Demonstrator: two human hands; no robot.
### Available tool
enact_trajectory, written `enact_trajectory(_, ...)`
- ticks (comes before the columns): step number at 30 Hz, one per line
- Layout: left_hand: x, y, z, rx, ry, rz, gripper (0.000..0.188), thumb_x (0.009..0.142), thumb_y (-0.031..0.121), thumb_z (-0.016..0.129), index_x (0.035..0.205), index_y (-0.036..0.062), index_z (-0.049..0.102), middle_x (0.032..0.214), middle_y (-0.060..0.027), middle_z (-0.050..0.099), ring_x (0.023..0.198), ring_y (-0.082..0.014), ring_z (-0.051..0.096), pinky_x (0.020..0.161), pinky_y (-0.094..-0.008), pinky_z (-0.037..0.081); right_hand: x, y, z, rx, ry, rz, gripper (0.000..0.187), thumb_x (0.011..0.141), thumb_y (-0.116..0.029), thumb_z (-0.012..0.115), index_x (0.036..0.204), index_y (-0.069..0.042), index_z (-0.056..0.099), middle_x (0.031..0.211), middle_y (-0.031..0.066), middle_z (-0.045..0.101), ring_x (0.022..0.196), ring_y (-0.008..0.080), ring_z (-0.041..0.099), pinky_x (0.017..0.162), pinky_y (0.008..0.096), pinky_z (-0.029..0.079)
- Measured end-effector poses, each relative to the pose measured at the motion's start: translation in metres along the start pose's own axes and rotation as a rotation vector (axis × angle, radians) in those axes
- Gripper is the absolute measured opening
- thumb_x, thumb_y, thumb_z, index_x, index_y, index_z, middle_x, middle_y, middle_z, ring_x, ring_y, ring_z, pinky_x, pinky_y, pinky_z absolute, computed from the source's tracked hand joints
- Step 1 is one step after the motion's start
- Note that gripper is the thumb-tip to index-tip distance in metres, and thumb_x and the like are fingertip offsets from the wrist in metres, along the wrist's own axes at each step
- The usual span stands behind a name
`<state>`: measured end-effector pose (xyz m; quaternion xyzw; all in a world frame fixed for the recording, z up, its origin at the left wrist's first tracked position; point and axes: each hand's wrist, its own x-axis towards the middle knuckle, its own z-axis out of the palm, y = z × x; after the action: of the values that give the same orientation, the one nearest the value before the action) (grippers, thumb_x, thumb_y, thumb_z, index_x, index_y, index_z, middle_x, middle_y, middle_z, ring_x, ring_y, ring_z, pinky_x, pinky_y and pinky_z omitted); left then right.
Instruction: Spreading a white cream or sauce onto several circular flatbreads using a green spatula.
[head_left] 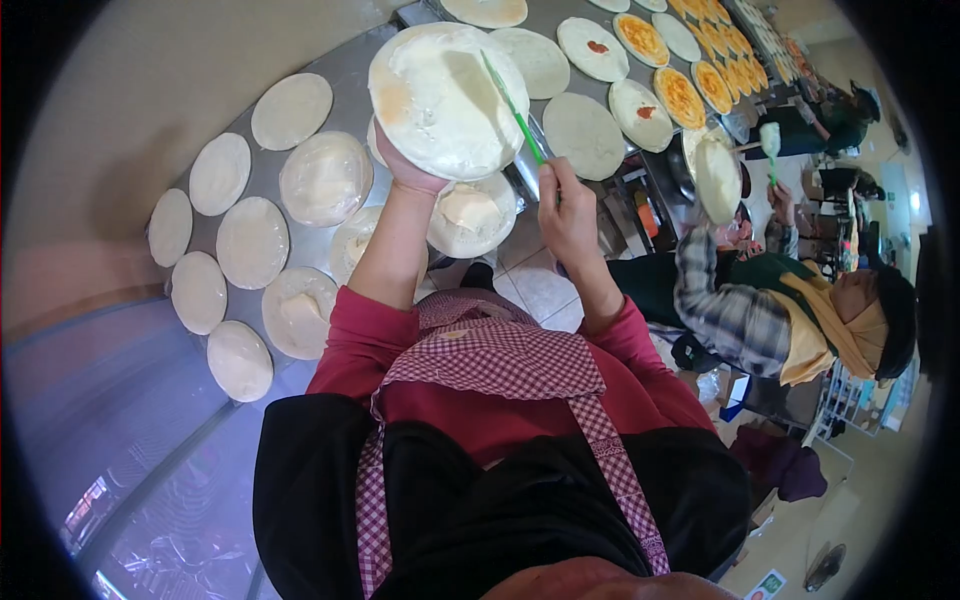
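Observation:
Up at the top centre, a round flat dough base (440, 120) with a white creamy layer on its face rests on my left hand (410, 172). Most of that hand is hidden beneath the base; the wrist and part of the palm show at its lower edge. My right hand (568, 195) is closed round the handle of a long, thin green spatula (512, 105). The spatula slants up and left over the right part of the base, casting a shadow there; whether it touches the cream I cannot tell. Just below the base lies another dough round (472, 222) with a white dollop.
Several dough rounds (252, 242) cover the metal table (365, 65) at left, some with white dollops. Sauced orange rounds (680, 97) stand in rows at the far right. A co-worker (740, 310) on the right holds a dough round (718, 180) and a spatula (771, 148).

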<state>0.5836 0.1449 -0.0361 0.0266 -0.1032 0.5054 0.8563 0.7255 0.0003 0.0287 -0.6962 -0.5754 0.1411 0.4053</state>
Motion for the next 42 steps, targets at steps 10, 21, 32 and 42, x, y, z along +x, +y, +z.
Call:
enact_trajectory(10, -0.007, 0.001, -0.003, 0.062, -0.002, 0.006, 0.067, 0.090, 0.052, 0.036, 0.143, 0.0112, 0.034, 0.143, -0.0143, 0.041, 0.128, -0.0370, 0.043, 0.105, -0.0530, 0.037, -0.025, -0.024, 0.012, 0.120, -0.271, -0.207, 0.009, 0.091, -0.011, 0.054, 0.091, -0.002, 0.053, 0.069, 0.0207, 0.055, 0.062, 0.0394, 0.059, 0.055, 0.0435, 0.045)
enact_trajectory(21, -0.025, 0.013, -0.100, 0.432, 0.248, 0.172, 0.068, 0.092, 0.055, 0.032, 0.144, 0.0117, 0.032, 0.147, -0.0126, 0.036, 0.134, -0.0349, 0.035, 0.109, -0.0544, 0.030, -0.042, 0.056, 0.060, 0.104, -0.410, -0.142, 0.011, 0.092, -0.013, 0.053, 0.093, -0.003, 0.052, 0.070, 0.0209, 0.056, 0.064, 0.0412, 0.057, 0.057, 0.0449, 0.045)
enact_trajectory(32, -0.053, 0.061, -0.153, 0.008, -0.138, 0.185, 0.067, 0.091, 0.055, 0.037, 0.141, 0.0107, 0.039, 0.146, -0.0137, 0.037, 0.135, -0.0372, 0.032, 0.110, -0.0572, 0.027, -0.091, 0.258, 0.039, -0.117, -0.137, 0.288, 0.019, 0.093, -0.018, 0.052, 0.087, -0.001, 0.054, 0.070, 0.0246, 0.059, 0.063, 0.0409, 0.061, 0.055, 0.0429, 0.046)
enact_trajectory(42, -0.051, 0.025, -0.132, 0.568, 0.291, 0.420, 0.069, 0.091, 0.056, 0.036, 0.142, 0.0100, 0.036, 0.149, -0.0131, 0.033, 0.137, -0.0368, 0.029, 0.111, -0.0572, 0.024, -0.047, 0.329, 0.040, -0.591, -0.230, 0.309, 0.023, 0.094, -0.030, 0.043, 0.097, -0.008, 0.050, 0.078, 0.0262, 0.063, 0.076, 0.0462, 0.061, 0.067, 0.0572, 0.046)
